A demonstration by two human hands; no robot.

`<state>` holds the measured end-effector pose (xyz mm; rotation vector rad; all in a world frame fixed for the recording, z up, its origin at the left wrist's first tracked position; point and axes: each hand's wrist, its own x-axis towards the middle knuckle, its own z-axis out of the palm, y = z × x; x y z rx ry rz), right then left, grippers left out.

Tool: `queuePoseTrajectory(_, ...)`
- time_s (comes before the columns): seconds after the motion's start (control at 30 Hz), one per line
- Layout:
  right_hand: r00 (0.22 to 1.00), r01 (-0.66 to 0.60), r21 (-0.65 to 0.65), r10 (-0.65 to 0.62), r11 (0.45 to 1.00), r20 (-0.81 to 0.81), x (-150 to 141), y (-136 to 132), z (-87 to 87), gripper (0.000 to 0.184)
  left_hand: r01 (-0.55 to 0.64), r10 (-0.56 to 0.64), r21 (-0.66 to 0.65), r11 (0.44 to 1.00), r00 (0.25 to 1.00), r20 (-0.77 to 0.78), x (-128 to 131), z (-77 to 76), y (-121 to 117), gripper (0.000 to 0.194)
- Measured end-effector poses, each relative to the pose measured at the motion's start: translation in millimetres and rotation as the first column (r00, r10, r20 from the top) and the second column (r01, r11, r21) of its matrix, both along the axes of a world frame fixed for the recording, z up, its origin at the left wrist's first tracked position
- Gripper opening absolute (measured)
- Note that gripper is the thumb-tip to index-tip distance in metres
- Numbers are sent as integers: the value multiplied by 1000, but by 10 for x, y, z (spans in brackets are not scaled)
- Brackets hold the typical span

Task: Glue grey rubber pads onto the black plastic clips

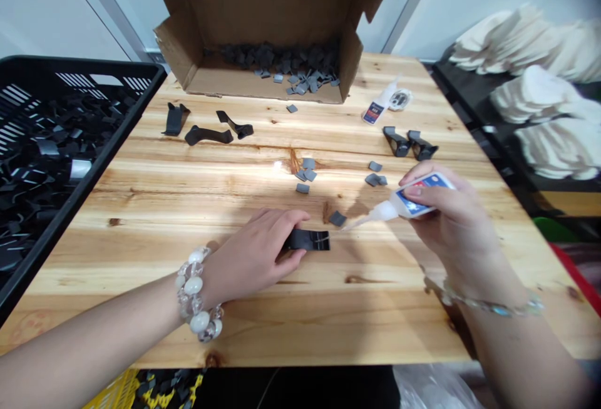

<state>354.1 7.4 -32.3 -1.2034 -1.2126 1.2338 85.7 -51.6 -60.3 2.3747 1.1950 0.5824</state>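
We pin the black clip (307, 240) flat on the table (188, 196) with our left hand (256, 257), fingers closed around its near end. Just right of the clip, our right hand (444, 218) grips the glue bottle (408, 202), nozzle aimed at the clip's open end. Better to keep the squeeze light (a small bead probably suffices). Just beyond the clip lies a grey pad (337, 218); further beyond, the box (267, 33).
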Motion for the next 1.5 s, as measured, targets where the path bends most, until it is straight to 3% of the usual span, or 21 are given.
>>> queuePoseTrajectory(1.27, 998, 57, 19, -57, 998, -38, 11, -35, 106, 8, 10, -8, 49, 999, 1000, -25, -1, -1, 4, 37)
queuePoseTrajectory(1.5, 980, -5, -8, 4, 1000, -200, 111, 47, 101, 2, 2, -1, 67, 998, 1000, -26, 2, -11, 11, 36)
